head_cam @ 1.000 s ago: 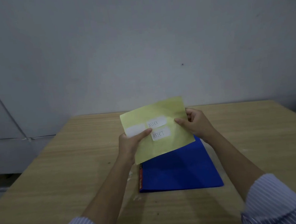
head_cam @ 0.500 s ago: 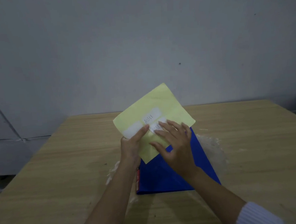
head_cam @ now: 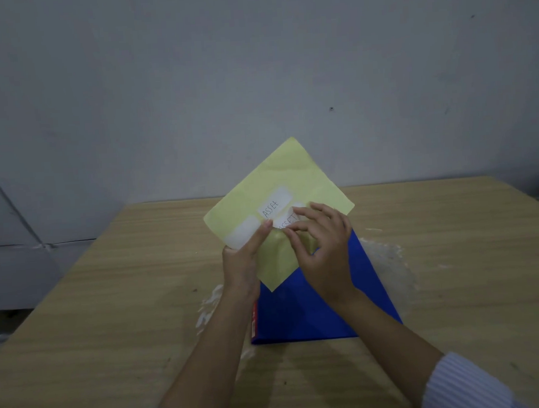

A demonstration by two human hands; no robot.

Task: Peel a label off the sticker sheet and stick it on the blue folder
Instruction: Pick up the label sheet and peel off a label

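Observation:
A yellow sticker sheet (head_cam: 295,177) is held tilted above the table, one corner pointing up. It carries three white labels: a blank one (head_cam: 241,234), an upper one reading ASSET (head_cam: 273,206), and a lower ASSET label (head_cam: 287,223). My left hand (head_cam: 243,262) grips the sheet's lower left edge, thumb on its face. My right hand (head_cam: 323,248) is in front of the sheet, fingertips pinching the lower ASSET label, whose end curls up off the sheet. The blue folder (head_cam: 303,312) lies flat on the table beneath both hands.
The wooden table (head_cam: 110,308) runs to a grey wall behind. White scuffed patches (head_cam: 388,262) mark the tabletop on both sides of the folder. A red strip (head_cam: 254,321) runs along the folder's left edge.
The sheet has turned further, its corner now pointing up. My right hand left the sheet's right edge, crossed to its face and now pinches the lower label, lifting its end.

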